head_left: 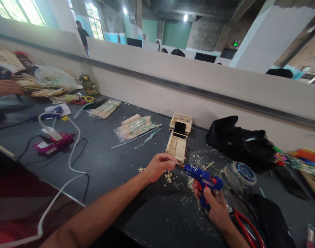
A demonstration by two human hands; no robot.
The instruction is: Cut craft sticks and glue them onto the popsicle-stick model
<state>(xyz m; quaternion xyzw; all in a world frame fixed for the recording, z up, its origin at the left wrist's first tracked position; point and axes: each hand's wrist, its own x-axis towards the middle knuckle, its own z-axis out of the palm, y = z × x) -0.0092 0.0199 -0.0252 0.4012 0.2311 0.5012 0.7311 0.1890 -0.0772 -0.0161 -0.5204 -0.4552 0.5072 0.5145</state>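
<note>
My right hand (214, 205) is wrapped round a blue hot glue gun (205, 178), whose nozzle points left. My left hand (159, 167) is closed in a pinch at the nozzle tip; what its fingertips hold is too small to make out. Just beyond the fingers stands a model built of wooden sticks (177, 146), with a dark phone-like rectangle (179, 127) on it. Small wood bits (168, 176) lie under my left hand. A loose stick (208, 166) rests on the table behind the glue gun.
Packs of wooden sticks (136, 128) lie left of the model. A purple power strip (53, 143) with a white cable is further left. To the right are a black bag (237, 143), a clear jar (238, 175) and red-handled pliers (247, 229). Another person's hand (6, 88) is at far left.
</note>
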